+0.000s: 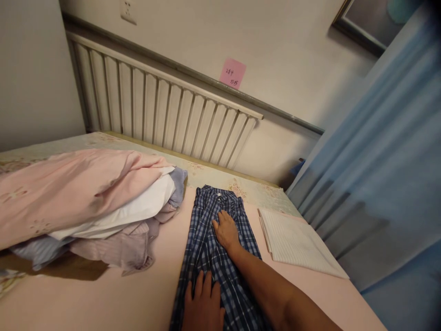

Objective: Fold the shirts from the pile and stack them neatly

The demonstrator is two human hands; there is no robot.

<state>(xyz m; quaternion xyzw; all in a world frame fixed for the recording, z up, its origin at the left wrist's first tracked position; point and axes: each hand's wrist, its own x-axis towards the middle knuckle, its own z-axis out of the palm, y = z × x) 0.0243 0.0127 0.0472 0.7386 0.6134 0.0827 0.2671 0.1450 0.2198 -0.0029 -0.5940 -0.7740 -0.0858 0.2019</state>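
Note:
A dark blue plaid garment point(203, 239), long and narrow with a buttoned, gathered far end, lies lengthwise in front of me on a pale pink cloth point(148, 303). Flat on its near part rests my left hand point(203, 305), fingers spread and pointing away from me. Farther up, my right hand point(225, 230) lies on the plaid fabric below the button, its fingers stretched out. Neither hand grips anything visible. The garment's near end runs out of the picture beneath my hands and right forearm.
At left is a heap of clothes, with a pink piece point(86, 184) over a white one point(138, 207). A folded cream striped cloth point(299, 241) lies at right. Behind the table stand a radiator point(165, 105) and, to the right, a blue curtain point(372, 174).

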